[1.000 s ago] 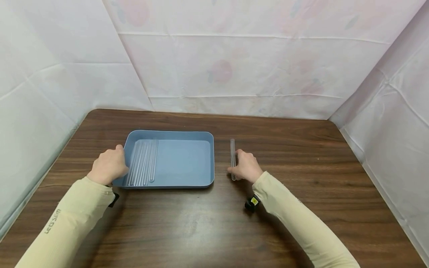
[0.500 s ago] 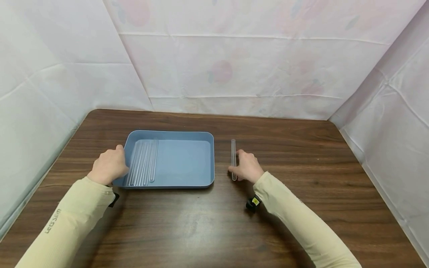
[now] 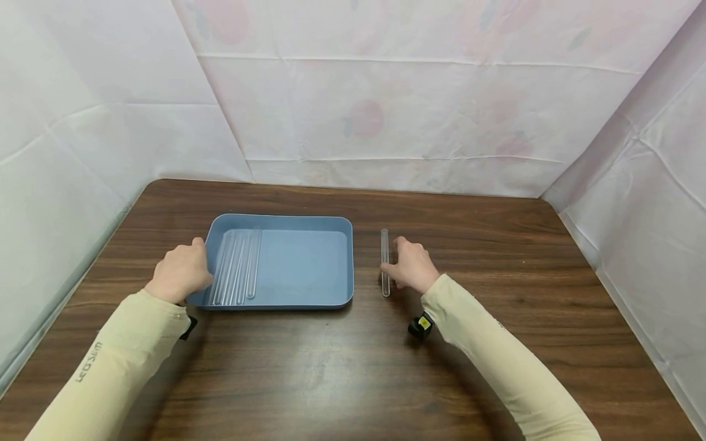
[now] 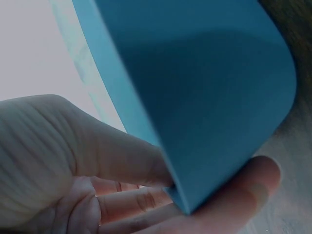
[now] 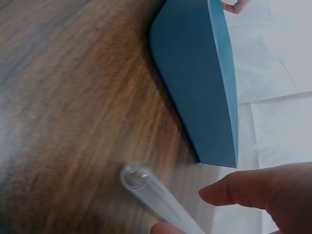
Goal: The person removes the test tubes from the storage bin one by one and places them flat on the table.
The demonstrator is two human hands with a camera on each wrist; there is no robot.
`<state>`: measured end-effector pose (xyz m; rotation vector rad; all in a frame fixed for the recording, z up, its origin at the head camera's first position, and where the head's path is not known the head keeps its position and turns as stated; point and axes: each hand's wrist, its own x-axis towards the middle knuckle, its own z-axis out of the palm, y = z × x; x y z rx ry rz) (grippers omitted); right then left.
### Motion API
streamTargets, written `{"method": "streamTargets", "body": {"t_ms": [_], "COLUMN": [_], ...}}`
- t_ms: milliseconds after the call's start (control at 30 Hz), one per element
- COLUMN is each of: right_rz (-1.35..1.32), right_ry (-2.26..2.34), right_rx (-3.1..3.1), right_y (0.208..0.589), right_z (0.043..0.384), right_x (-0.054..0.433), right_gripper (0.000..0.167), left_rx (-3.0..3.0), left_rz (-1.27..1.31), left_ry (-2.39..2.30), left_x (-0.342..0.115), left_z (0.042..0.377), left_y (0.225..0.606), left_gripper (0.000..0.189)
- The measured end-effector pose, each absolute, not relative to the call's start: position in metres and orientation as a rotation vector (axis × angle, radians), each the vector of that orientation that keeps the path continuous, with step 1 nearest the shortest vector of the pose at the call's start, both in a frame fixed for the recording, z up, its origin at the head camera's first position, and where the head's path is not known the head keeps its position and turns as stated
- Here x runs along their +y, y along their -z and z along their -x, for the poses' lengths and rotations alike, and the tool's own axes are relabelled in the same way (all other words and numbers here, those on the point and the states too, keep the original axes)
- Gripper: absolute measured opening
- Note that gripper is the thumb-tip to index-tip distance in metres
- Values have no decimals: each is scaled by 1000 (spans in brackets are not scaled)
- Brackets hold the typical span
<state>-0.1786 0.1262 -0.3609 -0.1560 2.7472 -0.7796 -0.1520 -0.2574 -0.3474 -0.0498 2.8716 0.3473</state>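
Note:
My left hand (image 3: 182, 269) grips the left wall of a shallow blue tray (image 3: 309, 269). In the left wrist view, the thumb is on one side of the tray wall (image 4: 209, 97) and fingers reach under its corner. Several clear test tubes (image 3: 236, 269) lie side by side in the tray's left part. Another clear test tube (image 3: 385, 263) lies on the table to the right of the tray. Over it is my right hand (image 3: 413, 264), thumb and fingers spread. The right wrist view shows the thumb apart from this test tube (image 5: 158, 195), with a fingertip close beside it.
The brown wood-grain table (image 3: 331, 367) extends around the tray on every side. White sheets (image 3: 386, 122) with pale pink prints hang behind it. A black wrist camera (image 3: 420, 326) sits under the right wrist.
My right hand has loosened from the test tube and shifted slightly right and away from me. The tube lies nearly where it was. The left hand and tray have stayed put.

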Motion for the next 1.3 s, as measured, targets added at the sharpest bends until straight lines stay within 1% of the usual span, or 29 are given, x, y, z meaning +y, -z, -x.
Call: {"method": "streamTargets", "body": {"t_ms": [400, 733, 967, 1300], "right_rz": [229, 341, 380, 456], "right_ry": [774, 825, 863, 846], "right_rx": [2833, 2840, 2798, 2760], "right_y": [349, 340, 335, 337], "right_z": [181, 177, 174, 174], "right_x": [106, 77, 63, 36], "right_gripper": [55, 51, 49, 46], "left_rx": [2873, 2860, 2872, 2870], "left_rz": [53, 51, 50, 68], "left_ry": [-350, -357, -361, -355], "left_x": [-258, -257, -255, -255], "left_z": [151, 150, 151, 151], "left_y": [347, 345, 345, 344], "left_gripper": [53, 60, 53, 51]}}
